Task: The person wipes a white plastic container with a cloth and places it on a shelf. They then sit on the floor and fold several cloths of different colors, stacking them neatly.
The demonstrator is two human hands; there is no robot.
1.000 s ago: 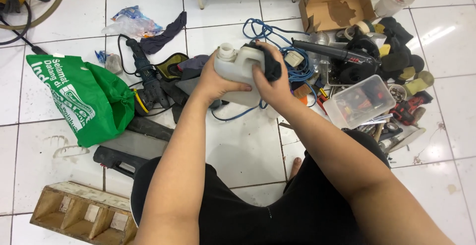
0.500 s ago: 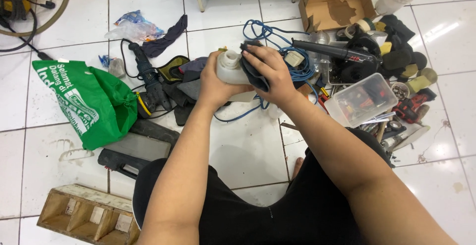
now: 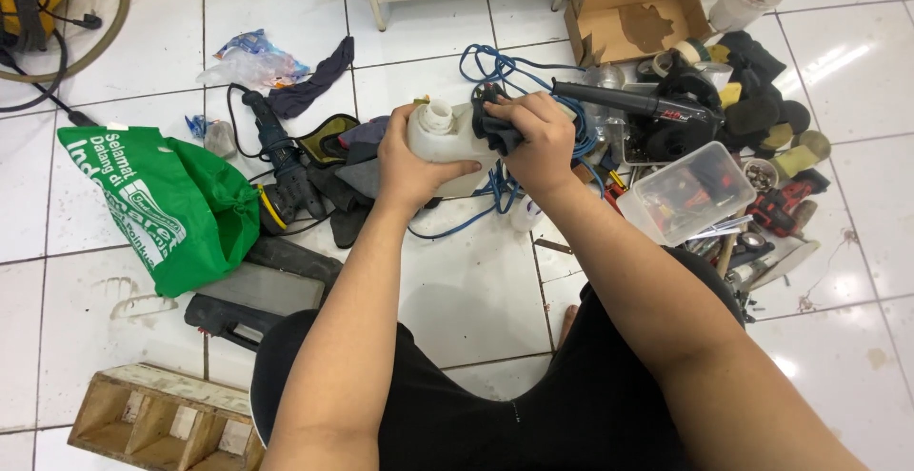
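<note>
My left hand (image 3: 411, 168) grips the lower left side of a white plastic tank (image 3: 446, 140) with an open round neck on top, held above the tiled floor. My right hand (image 3: 533, 142) presses a dark cloth (image 3: 492, 124) against the tank's right side. Both forearms reach forward from my lap, over my black shorts. A blue cable (image 3: 495, 69) lies coiled on the floor just behind the tank.
A green shopping bag (image 3: 162, 204) lies left, a power drill (image 3: 276, 161) and dark rags beside it. To the right are a black power tool (image 3: 657, 114), a clear plastic box (image 3: 685, 195) and several small tools. A cardboard box (image 3: 633, 9) stands behind; a wooden crate (image 3: 157, 423) is near left.
The tank has turned so its open neck points up and left. My right hand with the cloth has slid across the tank's right side. The view has shifted slightly.
</note>
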